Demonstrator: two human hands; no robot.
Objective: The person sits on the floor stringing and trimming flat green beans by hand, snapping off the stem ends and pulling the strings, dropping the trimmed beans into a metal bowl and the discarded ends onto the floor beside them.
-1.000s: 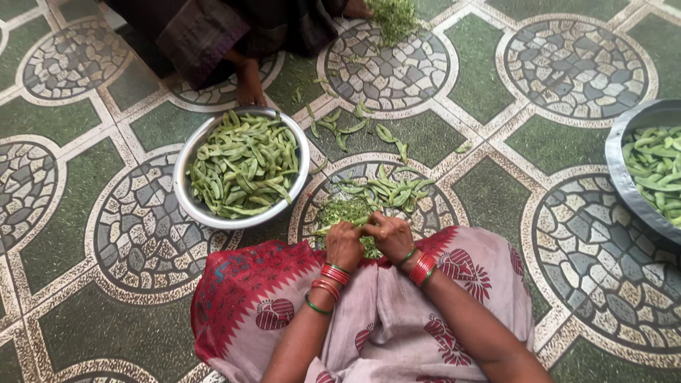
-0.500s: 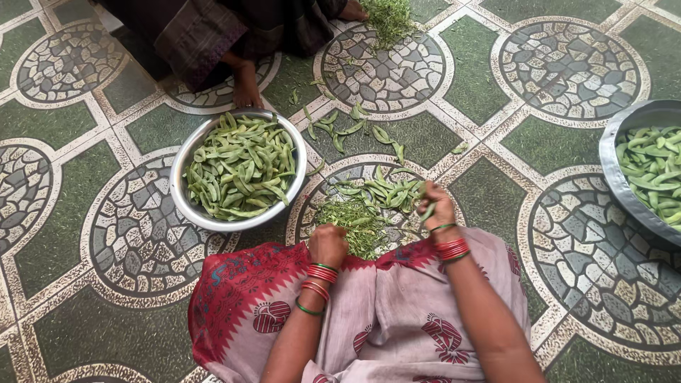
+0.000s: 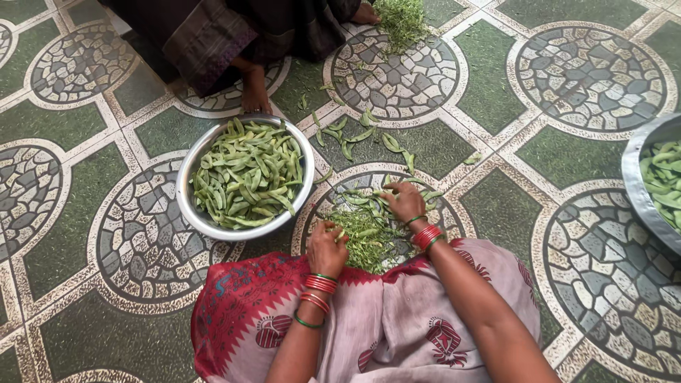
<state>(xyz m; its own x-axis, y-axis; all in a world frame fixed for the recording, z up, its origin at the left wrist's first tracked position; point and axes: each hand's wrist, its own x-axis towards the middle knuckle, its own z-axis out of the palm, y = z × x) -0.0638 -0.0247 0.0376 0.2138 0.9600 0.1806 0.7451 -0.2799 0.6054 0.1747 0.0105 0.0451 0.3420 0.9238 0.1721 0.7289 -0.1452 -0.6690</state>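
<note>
I sit on a patterned tile floor with a pink and red cloth over my lap. My left hand [image 3: 327, 248] rests at the near edge of a pile of green trimmings [image 3: 365, 237], fingers curled, apparently pinching a small piece. My right hand [image 3: 404, 201] reaches forward onto loose green bean pods [image 3: 355, 200] lying on the floor, fingers down on them. A steel bowl [image 3: 190, 213] heaped with flat green bean pods stands just left of my hands.
Another person sits across from me, a bare foot [image 3: 255, 96] touching the bowl's far rim. A second steel bowl [image 3: 635, 188] of pods sits at the right edge. Scattered pods [image 3: 355, 138] and another heap of trimmings [image 3: 401, 21] lie farther out.
My hands were together over the trimmings; the right hand moved out to the right and forward, and now presses on the loose pods. The left hand stayed by the pile.
</note>
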